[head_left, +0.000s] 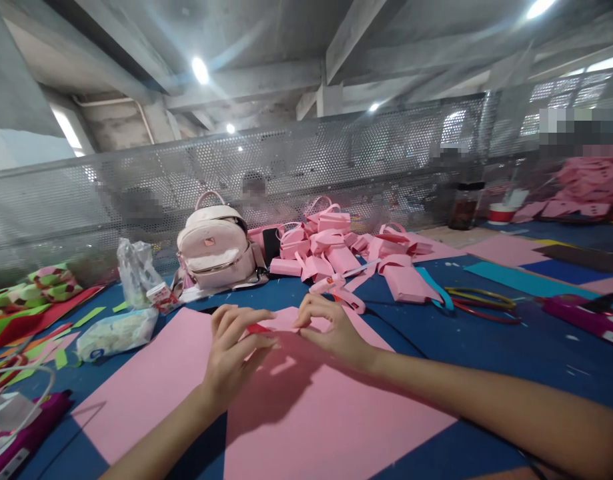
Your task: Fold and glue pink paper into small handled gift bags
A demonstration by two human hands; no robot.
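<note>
At the centre of the frame, a small pink piece is held above a large pink sheet. Its edge is pinched between thumb and fingertips by the right hand. The left hand is placed at the piece's other end, where a red patch is shown between finger and thumb; whether that grip is clenched cannot be told.

A 2nd pink sheet is laid to the left, on the blue bench. Just beyond the hands, a pink and white glue gun is set down, and behind it pink paper bags are heaped. Left of the heap, a pale pink backpack is stood upright. A white packet and a clear plastic bag are seen at left. At right, 1 yellow-and-red-handled tool is laid near a purple object by the frame's edge. At upper right, a dark jar is stood near a red-and-white cup.
</note>
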